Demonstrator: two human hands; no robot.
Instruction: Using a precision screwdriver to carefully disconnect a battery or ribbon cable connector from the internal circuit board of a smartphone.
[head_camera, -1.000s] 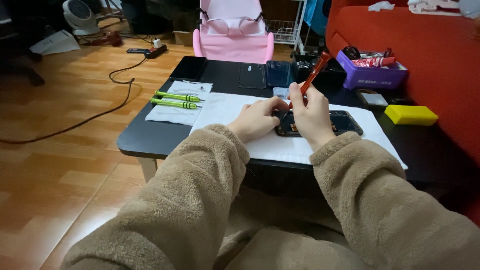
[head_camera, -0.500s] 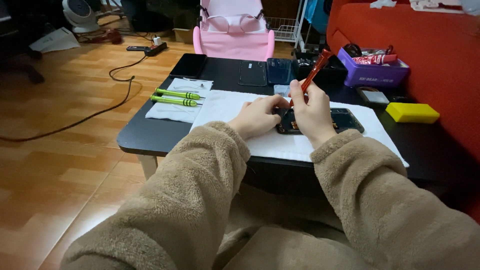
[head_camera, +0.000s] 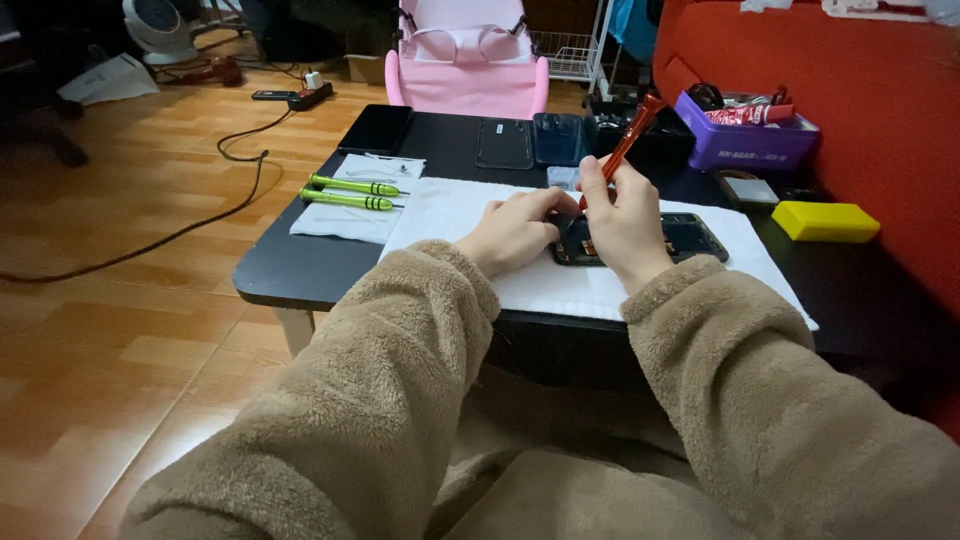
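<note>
An opened phone (head_camera: 690, 236), dark and lying flat with its insides showing, rests on a white mat (head_camera: 450, 215) spread over the near half of the black counter (head_camera: 300, 270), toward the near right edge. Both hands are on its left end. The right hand (head_camera: 620, 215) grips a red-orange screwdriver (head_camera: 625, 145) between thumb and fingertips; the tool leans up and away to the far right, its tip down at the phone under the hand, where the contact point is hidden. The left hand (head_camera: 515, 228) lies just beside the right one, fingers curled and pressing on the phone's left edge and the mat; it steadies rather than clasps anything.

Left of the mat, near the counter's left edge, a smaller white cloth (head_camera: 340, 215) carries two green screwdrivers (head_camera: 350, 193) lying side by side, well apart from the hands. Along the far edge sit a black phone-sized slab (head_camera: 375, 128), a dark back cover (head_camera: 503, 143) and a bluish panel (head_camera: 556, 137), with a small clear piece (head_camera: 562, 177) just beyond the hands.

At the far right corner a purple plastic box (head_camera: 745, 145) holds a red-and-white packet and some dark items that are too small to tell. Near the right edge lie a yellow block (head_camera: 825, 220) and a small grey square piece (head_camera: 748, 190).
</note>
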